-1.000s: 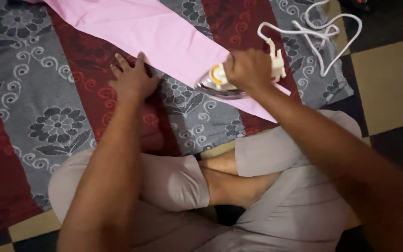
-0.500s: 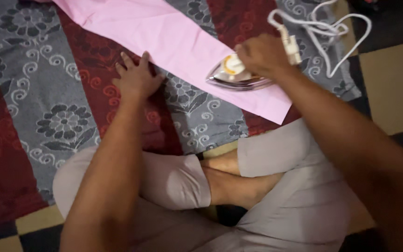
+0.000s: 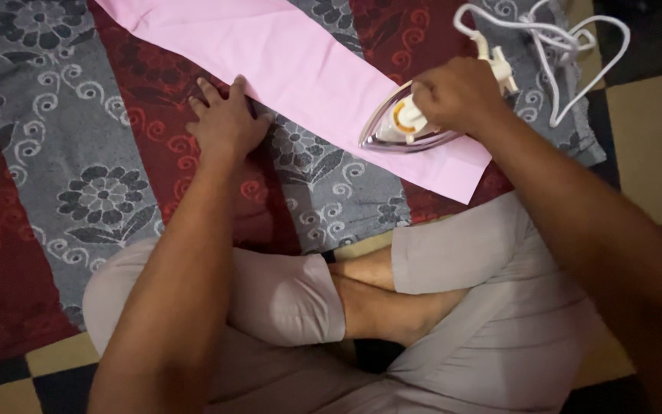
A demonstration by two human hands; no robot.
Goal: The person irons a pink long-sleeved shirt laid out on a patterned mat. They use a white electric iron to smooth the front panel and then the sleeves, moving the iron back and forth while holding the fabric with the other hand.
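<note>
The right hand (image 3: 457, 93) is gripping the handle of a silver electric iron with a yellow dial (image 3: 404, 126), which is resting on the long strip of smooth pink cloth (image 3: 300, 65) near its lower end. The left hand (image 3: 226, 123) is lying flat and released, fingers just touching the cloth's edge. To press well, I think the iron should be gliding slowly along the strip while the flat hand is keeping it taut. The white coiled power cord (image 3: 553, 46) is lying just behind the iron. Everything is lying on a grey and dark red flowered blanket (image 3: 101, 192), spread over a checkered floor (image 3: 653, 130).
</note>
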